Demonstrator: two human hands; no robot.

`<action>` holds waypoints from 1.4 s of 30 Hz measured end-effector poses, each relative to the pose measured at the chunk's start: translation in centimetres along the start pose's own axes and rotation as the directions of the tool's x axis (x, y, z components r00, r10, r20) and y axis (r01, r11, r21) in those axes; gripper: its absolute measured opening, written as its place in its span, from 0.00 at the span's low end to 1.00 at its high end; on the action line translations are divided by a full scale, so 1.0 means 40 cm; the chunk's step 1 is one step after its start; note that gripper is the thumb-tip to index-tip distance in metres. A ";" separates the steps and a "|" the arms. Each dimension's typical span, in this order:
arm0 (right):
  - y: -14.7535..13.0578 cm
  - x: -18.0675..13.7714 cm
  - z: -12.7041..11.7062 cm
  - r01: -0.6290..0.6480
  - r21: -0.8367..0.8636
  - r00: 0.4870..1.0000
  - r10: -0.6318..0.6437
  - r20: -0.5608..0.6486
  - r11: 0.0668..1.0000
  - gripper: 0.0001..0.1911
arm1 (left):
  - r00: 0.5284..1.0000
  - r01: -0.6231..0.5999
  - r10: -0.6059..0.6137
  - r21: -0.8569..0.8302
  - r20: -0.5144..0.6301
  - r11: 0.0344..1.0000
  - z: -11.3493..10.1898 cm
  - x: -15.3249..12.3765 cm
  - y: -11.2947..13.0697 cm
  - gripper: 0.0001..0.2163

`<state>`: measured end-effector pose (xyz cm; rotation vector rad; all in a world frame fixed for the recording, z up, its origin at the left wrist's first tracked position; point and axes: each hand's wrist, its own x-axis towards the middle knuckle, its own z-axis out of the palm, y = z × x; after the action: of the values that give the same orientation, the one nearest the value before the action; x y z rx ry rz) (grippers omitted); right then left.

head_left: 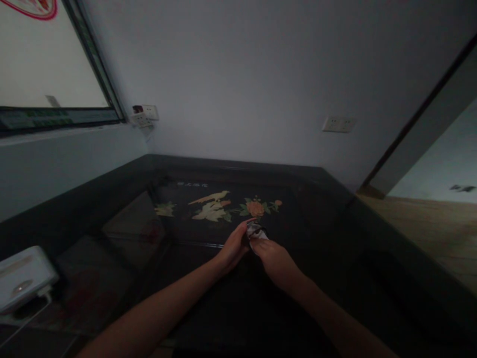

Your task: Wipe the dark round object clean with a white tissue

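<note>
Both hands meet over the middle of a dark, glossy tabletop [223, 308]. Between them is a small bundle [256, 230], whitish and crumpled like cloth or tissue, with a dark curved strip along it; its exact kind is too dim to tell. My left hand [235, 246] grips it from the left, fingers bent around its side. From the right, my right hand [275, 258] is closed on its lower whitish part. The fingertips are partly hidden by the bundle and the hands.
A white box-like device [26, 278] with a white cable stands at the left edge. Bird and flower pictures [212, 209] decorate the tabletop. Behind are a wall with sockets [339, 124], a plugged-in adapter [141, 118] and a window [52, 64]. Wooden floor [421, 219] shows at right.
</note>
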<state>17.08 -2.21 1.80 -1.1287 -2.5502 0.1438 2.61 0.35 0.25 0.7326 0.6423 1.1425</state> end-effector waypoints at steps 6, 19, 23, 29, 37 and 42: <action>0.006 -0.004 0.014 0.005 -0.042 1.000 -0.006 -0.015 0.999 0.23 | 1.000 -0.003 0.003 0.009 0.024 1.000 0.003 -0.007 0.005 0.17; -0.037 0.023 0.000 -0.115 0.991 0.862 0.489 0.131 -0.064 0.19 | 0.999 -0.030 0.027 -0.080 -0.033 0.996 0.005 0.009 -0.008 0.16; -0.024 0.013 0.000 -0.202 0.920 0.903 0.428 0.042 0.335 0.15 | 0.999 -0.035 0.033 -0.076 -0.031 0.996 0.002 0.010 -0.009 0.16; -0.008 0.000 0.003 -0.115 0.245 0.992 0.126 -0.030 0.963 0.19 | 0.999 -0.019 0.018 -0.040 -0.026 0.999 0.005 0.003 0.000 0.16; -0.008 -0.001 0.010 -0.021 -0.025 0.997 0.019 -0.074 0.999 0.22 | 1.000 -0.009 0.009 0.013 0.007 1.000 0.011 -0.011 0.008 0.18; -0.020 0.002 -0.018 -0.222 0.552 0.970 0.240 0.041 0.803 0.15 | 1.000 -0.014 0.014 -0.017 0.001 1.000 0.006 -0.003 0.001 0.17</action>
<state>16.73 -2.74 2.69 -1.1695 -2.1055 0.8630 2.73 0.19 0.43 0.7242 0.6272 1.1592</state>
